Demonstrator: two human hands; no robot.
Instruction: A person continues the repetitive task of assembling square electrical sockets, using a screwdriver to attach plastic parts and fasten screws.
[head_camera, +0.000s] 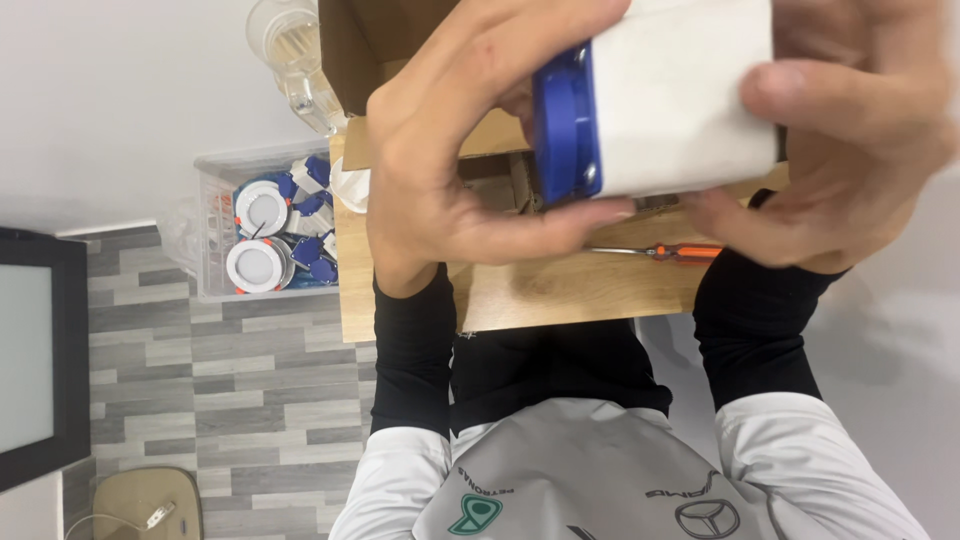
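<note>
Both hands hold one thing close to the camera – a white block (690, 95) with a blue cap (566, 125) on its left end. The left hand (460, 150) is curled around the blue cap: the fingers arch over the top of it and the thumb (545, 228) lies stretched along the lower edge, its tip touching the underside of the white block. So this hand is about half closed, gripping and not flat. The right hand (850, 140) takes the other end of the block; its thumb (785, 95) presses on the white face and the fingers come up from below, partly blurred. The block is lifted above a wooden table (560, 290), and it hides much of the surface. On the table, just under the right hand, lies a screwdriver (665, 251) with an orange handle – no hand touches it. A cardboard box (375, 45) stands at the far side of the table. To the left, beside the table, is a clear bin (215, 230) with round white lamps (258, 262) and blue parts inside. Both arms wear black sleeves (412, 350).
</note>
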